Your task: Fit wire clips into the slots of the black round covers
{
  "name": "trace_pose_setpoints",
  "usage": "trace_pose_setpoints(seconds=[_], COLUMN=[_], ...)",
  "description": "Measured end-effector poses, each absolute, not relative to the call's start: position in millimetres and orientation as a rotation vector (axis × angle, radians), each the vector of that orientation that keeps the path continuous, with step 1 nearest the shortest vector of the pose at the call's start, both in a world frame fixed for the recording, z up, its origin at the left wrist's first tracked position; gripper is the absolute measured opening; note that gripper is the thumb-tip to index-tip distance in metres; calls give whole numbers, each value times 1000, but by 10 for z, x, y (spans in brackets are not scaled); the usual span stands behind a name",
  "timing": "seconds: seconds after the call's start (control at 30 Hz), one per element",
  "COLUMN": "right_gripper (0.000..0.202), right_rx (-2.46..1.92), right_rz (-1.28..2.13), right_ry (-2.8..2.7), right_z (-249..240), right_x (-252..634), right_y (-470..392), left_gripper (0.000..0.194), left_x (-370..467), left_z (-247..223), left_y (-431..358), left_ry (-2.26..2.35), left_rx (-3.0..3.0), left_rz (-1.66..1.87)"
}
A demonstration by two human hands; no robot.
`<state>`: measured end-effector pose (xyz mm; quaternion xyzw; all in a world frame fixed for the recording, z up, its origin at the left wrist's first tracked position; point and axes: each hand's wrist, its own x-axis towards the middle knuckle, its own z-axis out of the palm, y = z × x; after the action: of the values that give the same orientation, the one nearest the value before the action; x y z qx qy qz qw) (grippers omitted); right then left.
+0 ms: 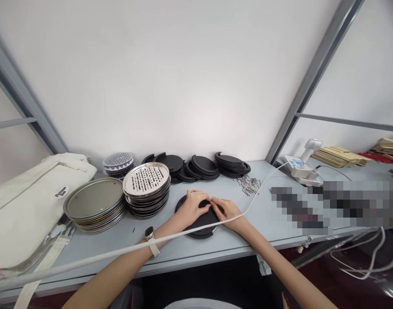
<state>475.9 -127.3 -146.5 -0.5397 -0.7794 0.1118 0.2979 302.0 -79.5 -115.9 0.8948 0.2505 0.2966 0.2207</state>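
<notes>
Wearing a watch (149,232) on the left wrist, we are looking past a white cable (87,260) that is crossing in front of both arms. A black round piece (199,227) is lying on the grey table (264,214) before us. Our left hand (193,208) and right hand (227,210) are bending over its far right part, fingertips bunching together; we cannot tell whether they are pinching its rim or something small. To the left, a stack of plates (95,197) is standing beside a stack of perforated discs (146,179), and a cream bag (32,193) is lying farther left. Beyond our right hand, loose metal hooks (249,184) are lying scattered. Farther back, more black pieces (204,165) are lying piled before the white wall (183,86).
</notes>
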Motion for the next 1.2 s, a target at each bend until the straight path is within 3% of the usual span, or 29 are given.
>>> trace_pose_setpoints(seconds=[1.2], right_gripper=[27], right_rx=[-1391], right_rz=[467], right_ry=[-1976], right_z=[-1413], right_x=[4748], right_y=[-1326], left_gripper=[16], left_x=[3037], left_z=[-1231], left_y=[-760], left_ry=[732], left_rx=[2397], left_rz=[855])
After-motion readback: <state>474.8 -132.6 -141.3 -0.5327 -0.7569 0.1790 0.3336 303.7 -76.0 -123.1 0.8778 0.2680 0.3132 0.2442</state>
